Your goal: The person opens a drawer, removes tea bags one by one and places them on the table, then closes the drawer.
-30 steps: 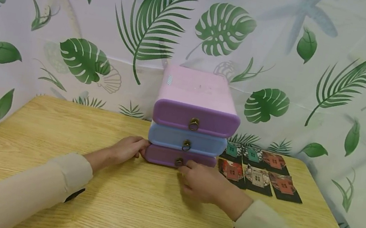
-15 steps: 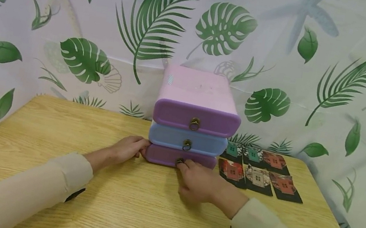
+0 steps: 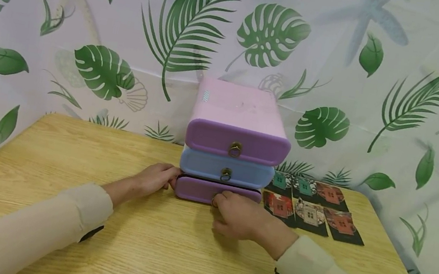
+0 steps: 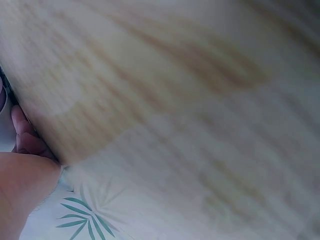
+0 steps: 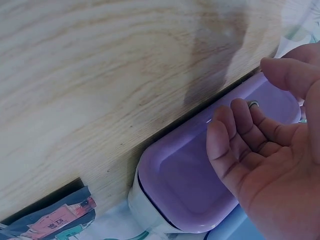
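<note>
A stack of three drawer boxes stands on the table: a pink one with a purple front (image 3: 212, 138), a blue one (image 3: 202, 164), and a lower box with a purple drawer (image 3: 194, 190) that sits slightly out, a dark gap along its top. My left hand (image 3: 151, 180) holds the lower box's left side at the front corner; its fingertips are partly hidden. With a finger hooked through the lower drawer's ring pull (image 5: 254, 104), my right hand (image 3: 239, 216) grips it. In the right wrist view, my fingers are curled in front of the drawer front (image 5: 182, 175).
Several picture cards (image 3: 310, 214) lie in two rows to the right of the boxes. Behind the wooden table (image 3: 135, 243) hangs a leaf-patterned cloth (image 3: 134, 20). The upper boxes carry ring pulls of their own, such as the blue one's ring (image 3: 225, 174).
My right finger has hooked into the lower ring pull, and the lower drawer has slid slightly toward me, opening a dark gap at its top. My left hand has stayed put.
</note>
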Demonstrator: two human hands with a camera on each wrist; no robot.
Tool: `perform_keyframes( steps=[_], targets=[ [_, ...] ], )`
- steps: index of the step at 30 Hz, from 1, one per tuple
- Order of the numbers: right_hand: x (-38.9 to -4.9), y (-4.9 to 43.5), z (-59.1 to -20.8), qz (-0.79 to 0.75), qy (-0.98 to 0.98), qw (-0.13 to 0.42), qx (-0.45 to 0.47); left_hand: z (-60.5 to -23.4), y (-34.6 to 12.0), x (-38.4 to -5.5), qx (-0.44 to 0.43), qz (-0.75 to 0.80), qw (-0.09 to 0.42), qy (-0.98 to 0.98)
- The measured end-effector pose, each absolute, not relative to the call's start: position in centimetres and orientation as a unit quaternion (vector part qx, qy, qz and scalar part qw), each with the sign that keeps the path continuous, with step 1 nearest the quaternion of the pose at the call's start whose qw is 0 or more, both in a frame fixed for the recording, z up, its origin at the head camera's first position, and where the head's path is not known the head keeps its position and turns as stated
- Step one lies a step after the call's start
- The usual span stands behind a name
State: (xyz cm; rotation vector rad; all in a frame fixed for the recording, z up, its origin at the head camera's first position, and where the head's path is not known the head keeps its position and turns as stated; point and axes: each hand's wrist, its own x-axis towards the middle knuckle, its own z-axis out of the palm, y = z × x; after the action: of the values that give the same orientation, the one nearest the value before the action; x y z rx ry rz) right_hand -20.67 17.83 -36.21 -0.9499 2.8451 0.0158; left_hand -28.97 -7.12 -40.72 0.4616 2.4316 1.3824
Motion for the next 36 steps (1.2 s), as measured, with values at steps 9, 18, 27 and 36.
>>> perform_keyframes(
  steps=[9,18,27,36],
  targets=[
    [-20.5,17.7,-35.9,0.014,0.94,0.081,-0.331,-40.7,-7.2,-29.0,0.158,0.479,0.155,0.85],
    [-20.3,17.3,-35.2,0.013,0.927,0.1,-0.363,-40.7,-7.1,-29.1,0.169,0.479,0.146,0.849],
    [-19.8,17.0,-34.9,0.024,0.93,0.124,-0.345,-40.9,-7.0,-29.2,0.172,0.482,0.141,0.847],
    [-19.7,17.3,-35.0,0.005,0.923,0.113,-0.369,-40.9,-7.0,-29.1,0.167,0.488,0.139,0.845]
  ],
)
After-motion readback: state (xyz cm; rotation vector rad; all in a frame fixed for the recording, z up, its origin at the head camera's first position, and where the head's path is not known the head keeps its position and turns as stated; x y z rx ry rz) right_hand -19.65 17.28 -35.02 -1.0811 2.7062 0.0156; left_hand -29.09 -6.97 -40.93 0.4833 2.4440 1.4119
